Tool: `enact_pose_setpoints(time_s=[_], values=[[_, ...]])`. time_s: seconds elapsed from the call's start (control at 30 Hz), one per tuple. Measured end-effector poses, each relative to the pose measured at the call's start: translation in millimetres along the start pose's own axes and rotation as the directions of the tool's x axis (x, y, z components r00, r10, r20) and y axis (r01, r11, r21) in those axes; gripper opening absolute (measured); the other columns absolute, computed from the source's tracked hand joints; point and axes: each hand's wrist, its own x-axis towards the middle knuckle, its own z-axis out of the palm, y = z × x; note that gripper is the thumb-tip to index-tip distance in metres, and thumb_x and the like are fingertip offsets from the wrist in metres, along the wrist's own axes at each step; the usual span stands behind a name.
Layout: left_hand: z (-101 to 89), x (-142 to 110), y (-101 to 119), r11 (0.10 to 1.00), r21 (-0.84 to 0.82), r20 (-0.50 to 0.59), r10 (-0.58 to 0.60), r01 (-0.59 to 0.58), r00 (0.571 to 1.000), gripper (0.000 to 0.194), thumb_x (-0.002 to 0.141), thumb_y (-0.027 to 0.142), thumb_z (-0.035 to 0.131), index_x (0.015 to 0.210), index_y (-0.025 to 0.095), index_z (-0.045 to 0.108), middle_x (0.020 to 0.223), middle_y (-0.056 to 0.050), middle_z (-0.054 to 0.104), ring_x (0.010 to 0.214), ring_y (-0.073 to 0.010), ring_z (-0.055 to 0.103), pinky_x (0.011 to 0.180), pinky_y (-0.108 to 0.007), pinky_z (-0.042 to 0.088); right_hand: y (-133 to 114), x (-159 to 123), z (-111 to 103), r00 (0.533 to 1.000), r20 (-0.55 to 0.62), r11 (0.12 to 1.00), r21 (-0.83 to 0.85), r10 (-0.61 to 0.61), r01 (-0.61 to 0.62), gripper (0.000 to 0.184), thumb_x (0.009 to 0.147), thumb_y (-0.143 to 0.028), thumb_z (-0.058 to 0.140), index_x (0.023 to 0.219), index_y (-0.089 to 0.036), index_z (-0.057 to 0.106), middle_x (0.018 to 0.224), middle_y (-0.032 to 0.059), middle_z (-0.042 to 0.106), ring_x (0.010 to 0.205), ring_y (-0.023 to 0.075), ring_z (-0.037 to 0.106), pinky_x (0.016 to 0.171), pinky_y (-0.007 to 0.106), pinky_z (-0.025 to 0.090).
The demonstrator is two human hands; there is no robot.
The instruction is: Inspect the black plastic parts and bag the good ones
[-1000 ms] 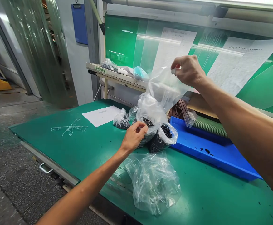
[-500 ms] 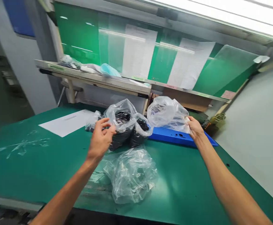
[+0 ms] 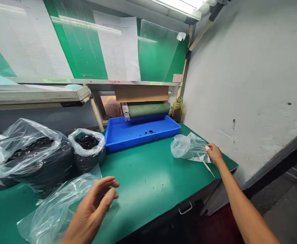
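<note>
Loosely, a clear plastic bag (image 3: 189,148) lies near the right end of the green tabletop (image 3: 143,176), its edge pinched in the right hand (image 3: 214,153), beside a thin stick (image 3: 209,168). The left hand (image 3: 91,210) is released, fingers half curled over the near side. Dark scraps speckle the surface; a blue tray (image 3: 123,134) sits at the back under a ribbed green conveyor (image 3: 148,109), near a yellowish bottle (image 3: 177,109). Printed sheets (image 3: 120,47) hang on the green board behind, and a scuffed pale wall (image 3: 247,81) closes the right side. Leftward, a large bag (image 3: 49,169) and a small bag (image 3: 89,156) hold black pieces too jumbled to identify. The crumpled bag (image 3: 59,206) is partly hidden by the left hand and cut off below.
</note>
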Motion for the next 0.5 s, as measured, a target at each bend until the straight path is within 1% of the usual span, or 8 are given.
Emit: enact_pose_setpoints(time_s=[0.07,0.13,0.27,0.33,0.37,0.4,0.43,0.5], values=[[21.4,11.7,19.3,0.998,0.055,0.205,0.011,-0.023,0.979,0.033,0.082,0.052,0.053,0.107,0.032,0.059,0.106,-0.004,0.066,0.085,-0.0244,0.064,0.068,-0.035,0.054,-1.3,1.8,-3.2,0.999,-0.011,0.995,-0.088,-0.042,0.041,0.017,0.091,-0.027,0.055,0.103,-0.017,0.061,0.106,0.0080,0.061,0.096,0.0199,0.060,0.087,0.040,0.048],[38.6,21.5,36.5,0.987,0.141,0.380,0.018,-0.077,0.925,0.031,0.086,0.046,0.048,0.110,0.029,0.059,0.106,-0.005,0.066,0.089,-0.0222,0.062,0.072,-0.032,0.051,-12.6,-1.6,3.5,0.993,-0.005,0.983,-0.142,-0.120,0.118,0.024,0.089,-0.022,0.050,0.110,-0.018,0.059,0.115,0.0126,0.059,0.108,0.0248,0.056,0.097,0.043,0.042],[70.4,45.9,62.1,0.937,0.211,0.649,0.079,-0.279,0.757,0.026,0.090,0.032,0.042,0.104,0.028,0.063,0.098,-0.002,0.069,0.085,-0.0180,0.061,0.075,-0.028,0.047,-50.7,-12.3,45.0,0.957,0.089,0.944,-0.161,-0.276,0.287,0.050,0.078,-0.032,0.056,0.127,-0.022,0.050,0.129,0.0122,0.054,0.119,0.0311,0.050,0.101,0.043,0.038],[81.7,71.5,67.2,0.883,0.215,0.725,0.142,-0.417,0.674,0.026,0.089,0.027,0.042,0.103,0.027,0.064,0.097,-0.002,0.070,0.084,-0.0182,0.062,0.074,-0.028,0.046,-64.3,-11.7,64.1,0.948,0.109,0.935,-0.164,-0.299,0.314,0.060,0.073,-0.036,0.059,0.130,-0.022,0.048,0.135,0.0134,0.050,0.120,0.0354,0.049,0.099,0.046,0.040],[84.5,90.0,67.5,0.846,0.227,0.739,0.173,-0.483,0.651,0.027,0.089,0.026,0.042,0.102,0.027,0.065,0.097,-0.002,0.070,0.085,-0.0188,0.063,0.075,-0.028,0.046,-67.3,-8.6,68.9,0.950,0.104,0.937,-0.167,-0.293,0.307,0.061,0.071,-0.034,0.058,0.130,-0.022,0.048,0.135,0.0144,0.050,0.119,0.0366,0.050,0.098,0.048,0.041],[85.2,112.7,66.3,0.805,0.258,0.732,0.199,-0.535,0.651,0.027,0.088,0.025,0.043,0.102,0.027,0.066,0.099,-0.003,0.071,0.087,-0.0197,0.064,0.076,-0.029,0.046,-67.7,-3.6,69.5,0.956,0.090,0.942,-0.169,-0.279,0.290,0.060,0.071,-0.031,0.056,0.129,-0.022,0.048,0.131,0.0149,0.052,0.115,0.0368,0.052,0.096,0.049,0.042],[84.1,139.4,63.9,0.764,0.303,0.707,0.220,-0.569,0.672,0.028,0.088,0.024,0.043,0.102,0.027,0.066,0.101,-0.004,0.071,0.090,-0.0208,0.064,0.079,-0.030,0.046,-65.6,2.9,65.9,0.964,0.070,0.949,-0.169,-0.258,0.266,0.058,0.070,-0.029,0.053,0.128,-0.024,0.049,0.126,0.0150,0.056,0.110,0.0363,0.056,0.093,0.049,0.044],[78.6,201.7,55.1,0.708,0.433,0.602,0.234,-0.558,0.764,0.030,0.089,0.026,0.040,0.104,0.026,0.066,0.105,-0.006,0.070,0.095,-0.0233,0.063,0.085,-0.033,0.045,-57.0,18.6,48.9,0.977,0.025,0.963,-0.160,-0.214,0.215,0.051,0.071,-0.025,0.048,0.122,-0.028,0.052,0.111,0.0132,0.064,0.096,0.0345,0.062,0.086,0.050,0.048]])
